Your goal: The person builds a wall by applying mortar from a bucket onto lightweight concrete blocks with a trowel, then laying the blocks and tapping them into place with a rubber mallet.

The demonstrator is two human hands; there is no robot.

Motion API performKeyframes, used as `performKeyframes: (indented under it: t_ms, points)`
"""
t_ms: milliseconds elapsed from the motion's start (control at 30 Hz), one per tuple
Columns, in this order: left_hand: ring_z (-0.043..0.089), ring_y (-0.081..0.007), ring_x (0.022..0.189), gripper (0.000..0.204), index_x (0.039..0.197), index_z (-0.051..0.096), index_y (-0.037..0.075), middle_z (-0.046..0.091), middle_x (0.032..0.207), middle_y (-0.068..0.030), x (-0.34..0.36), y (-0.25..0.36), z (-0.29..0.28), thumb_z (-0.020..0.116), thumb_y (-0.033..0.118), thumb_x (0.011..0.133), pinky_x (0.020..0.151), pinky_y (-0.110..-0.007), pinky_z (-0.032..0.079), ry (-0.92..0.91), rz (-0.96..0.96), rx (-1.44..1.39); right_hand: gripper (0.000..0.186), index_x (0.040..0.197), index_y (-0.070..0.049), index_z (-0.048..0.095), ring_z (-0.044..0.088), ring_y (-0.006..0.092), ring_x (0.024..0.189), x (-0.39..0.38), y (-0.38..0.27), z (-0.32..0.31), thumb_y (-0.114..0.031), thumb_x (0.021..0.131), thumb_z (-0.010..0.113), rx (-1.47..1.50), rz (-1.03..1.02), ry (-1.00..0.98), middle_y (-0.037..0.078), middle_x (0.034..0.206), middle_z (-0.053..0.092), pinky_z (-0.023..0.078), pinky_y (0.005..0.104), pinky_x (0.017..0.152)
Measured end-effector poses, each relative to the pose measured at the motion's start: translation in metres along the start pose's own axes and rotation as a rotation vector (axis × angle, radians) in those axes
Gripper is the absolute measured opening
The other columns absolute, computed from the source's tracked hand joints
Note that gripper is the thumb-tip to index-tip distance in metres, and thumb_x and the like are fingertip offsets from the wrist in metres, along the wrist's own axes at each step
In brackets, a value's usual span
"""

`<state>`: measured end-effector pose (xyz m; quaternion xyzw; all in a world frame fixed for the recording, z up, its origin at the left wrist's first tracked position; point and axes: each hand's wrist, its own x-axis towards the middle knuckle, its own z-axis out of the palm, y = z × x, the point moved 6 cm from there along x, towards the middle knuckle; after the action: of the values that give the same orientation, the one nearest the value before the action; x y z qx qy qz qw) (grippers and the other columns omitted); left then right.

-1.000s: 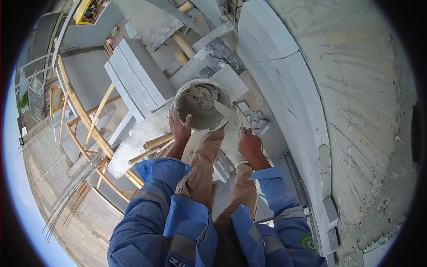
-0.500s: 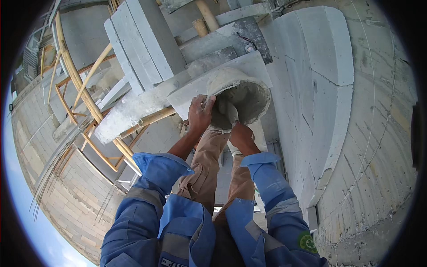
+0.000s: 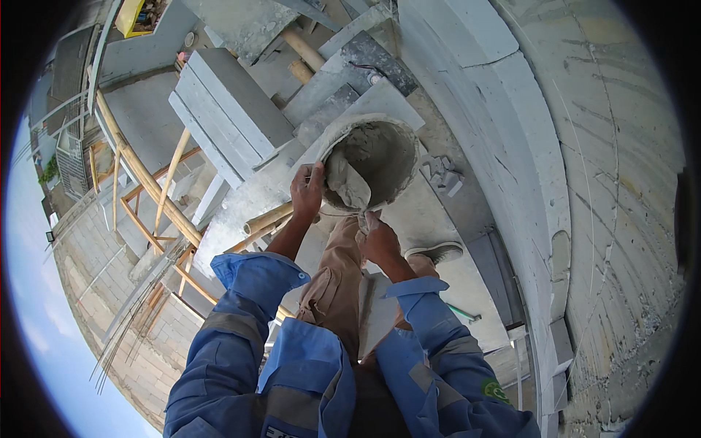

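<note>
A round bucket [image 3: 337,131], crusted with grey mortar, stands in front of my legs with its mouth facing me. Wet grey mortar [image 3: 383,150] coats its inside. My left hand [image 3: 307,191] grips the rim at the left, thumb and fingers closed over the edge. By its handle, my right hand [image 3: 381,239] holds a trowel [image 3: 347,184] at the near rim. The trowel's broad blade lies inside the bucket, toward the left wall, covered in mortar. Most of the handle is hidden in my fist.
Stacked grey blocks [image 3: 230,117] stand beyond the bucket to the left. A wooden pole frame [image 3: 150,186] runs along the left. Block rubble [image 3: 444,175] lies right of the bucket, near my shoe [image 3: 442,252]. A curved grey block wall [image 3: 504,139] rises on the right.
The trowel blade has swung from deep in the bucket to its left side, showing more of its mortar-covered face. My right hand has moved left and nearer; the bucket's mouth faces me more fully.
</note>
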<state>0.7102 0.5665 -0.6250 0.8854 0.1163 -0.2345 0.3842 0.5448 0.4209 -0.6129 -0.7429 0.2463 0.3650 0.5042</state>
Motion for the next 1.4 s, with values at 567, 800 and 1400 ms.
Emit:
performKeyframes:
  t_ms: [567, 800, 1400]
  points:
    - [0.042, -0.0378, 0.131, 0.099, 0.151, 0.026, 0.008, 0.039, 0.149, -0.0177, 0.022, -0.092, -0.018, 0.031, 0.081, 0.085, 0.106, -0.052, 0.028, -0.160, -0.402, -0.218, 0.066, 0.134, -0.003, 0.050, 0.064, 0.0407, 0.096, 0.032, 0.052, 0.001, -0.031, 0.077, 0.068, -0.115, -0.180, -0.035, 0.024, 0.103, 0.066, 0.051, 0.0464, 0.086]
    - [0.043, -0.0366, 0.130, 0.099, 0.150, 0.027, 0.006, 0.040, 0.148, -0.0190, 0.022, -0.094, -0.028, 0.032, 0.080, 0.085, 0.105, -0.050, 0.029, -0.134, -0.340, -0.181, 0.065, 0.135, -0.008, 0.050, 0.064, 0.0401, 0.096, 0.032, 0.058, 0.004, -0.032, 0.078, 0.068, -0.119, -0.179, -0.038, 0.024, 0.104, 0.066, 0.052, 0.0478, 0.085]
    - [0.026, -0.0235, 0.142, 0.097, 0.149, 0.030, 0.005, 0.034, 0.154, -0.0080, 0.015, -0.102, -0.030, 0.022, 0.079, 0.088, 0.113, -0.042, 0.012, -0.242, -0.469, -0.426, 0.024, 0.083, 0.002, 0.073, 0.066, 0.0363, 0.097, 0.028, -0.004, 0.095, -0.019, 0.080, 0.062, -0.544, -0.379, -0.363, 0.026, 0.100, 0.068, 0.052, 0.0458, 0.084]
